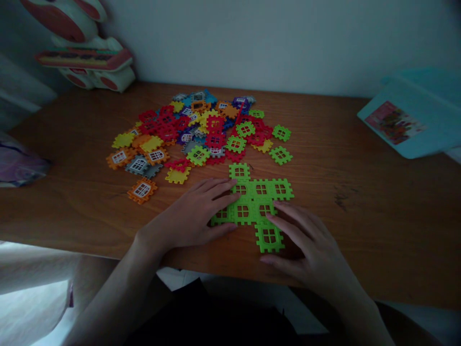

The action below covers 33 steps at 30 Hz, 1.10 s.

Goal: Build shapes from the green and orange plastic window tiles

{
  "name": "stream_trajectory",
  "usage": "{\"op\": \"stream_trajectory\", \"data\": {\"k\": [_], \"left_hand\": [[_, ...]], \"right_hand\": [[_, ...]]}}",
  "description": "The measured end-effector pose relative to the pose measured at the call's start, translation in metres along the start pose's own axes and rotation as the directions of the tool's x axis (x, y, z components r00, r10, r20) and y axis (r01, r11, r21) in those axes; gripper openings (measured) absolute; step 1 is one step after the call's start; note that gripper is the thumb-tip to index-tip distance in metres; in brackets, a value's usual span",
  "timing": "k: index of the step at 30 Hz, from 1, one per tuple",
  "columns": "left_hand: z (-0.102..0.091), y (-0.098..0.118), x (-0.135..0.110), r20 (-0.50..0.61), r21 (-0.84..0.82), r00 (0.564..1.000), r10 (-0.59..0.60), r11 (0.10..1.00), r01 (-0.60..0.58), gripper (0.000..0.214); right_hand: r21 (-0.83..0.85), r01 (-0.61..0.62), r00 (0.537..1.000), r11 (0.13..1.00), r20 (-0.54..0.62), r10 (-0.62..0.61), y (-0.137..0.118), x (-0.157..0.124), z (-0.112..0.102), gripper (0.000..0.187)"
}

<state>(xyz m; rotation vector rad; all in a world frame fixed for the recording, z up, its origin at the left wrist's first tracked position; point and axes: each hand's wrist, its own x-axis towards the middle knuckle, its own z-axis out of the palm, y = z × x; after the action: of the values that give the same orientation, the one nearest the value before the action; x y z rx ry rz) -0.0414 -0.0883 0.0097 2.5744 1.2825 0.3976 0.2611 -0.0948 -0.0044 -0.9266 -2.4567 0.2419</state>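
Observation:
Several green window-patterned interlocking tiles lie flat on the table, joined edge to edge into one sheet [252, 202]. One tile sticks out at its far left and another at its near right. My left hand [201, 211] rests on the sheet's left side, fingers stretched out and partly covering the left tiles. On the right side, my right hand [306, 238] has its fingers spread, with fingertips at the right tiles and the thumb near the lowest tile. Neither hand grips anything.
A heap of loose tiles [215, 125] in red, yellow, orange, grey, blue and green lies behind the sheet. A rabbit-shaped toy keyboard [86, 57] stands at the back left. At the right is a light-blue plastic box [432, 115]. A purple plastic bag [19, 161] sits at the left edge.

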Motion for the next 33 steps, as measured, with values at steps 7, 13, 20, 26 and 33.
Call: {"op": "stream_trajectory", "data": {"k": [7,13,20,26,33], "left_hand": [[-0.0010,0.0009,0.0003,-0.003,0.003,1.000,0.004,1.000,-0.004,0.055],[-0.0007,0.0009,0.0012,-0.009,0.003,1.000,0.011,1.000,-0.011,0.054],[-0.0013,0.0016,0.0011,-0.006,-0.024,1.000,-0.009,1.000,0.009,0.054],[0.0000,0.0005,0.0009,-0.022,-0.024,1.000,0.002,1.000,-0.002,0.055],[-0.0008,0.0012,0.0011,-0.010,-0.037,1.000,-0.009,0.999,0.008,0.055]], "right_hand": [[0.025,0.108,0.993,0.994,-0.054,-0.107,-0.0082,-0.0002,-0.0035,0.030],[0.072,0.124,0.992,0.990,-0.024,-0.122,-0.0088,0.0042,-0.0025,0.029],[0.094,0.112,0.994,0.989,-0.023,-0.110,-0.0084,0.0042,-0.0027,0.031],[0.109,0.105,0.994,0.989,-0.022,-0.103,-0.0084,0.0060,-0.0016,0.025],[0.093,0.098,0.995,0.991,0.007,-0.099,-0.0084,0.0047,-0.0008,0.028]]}}
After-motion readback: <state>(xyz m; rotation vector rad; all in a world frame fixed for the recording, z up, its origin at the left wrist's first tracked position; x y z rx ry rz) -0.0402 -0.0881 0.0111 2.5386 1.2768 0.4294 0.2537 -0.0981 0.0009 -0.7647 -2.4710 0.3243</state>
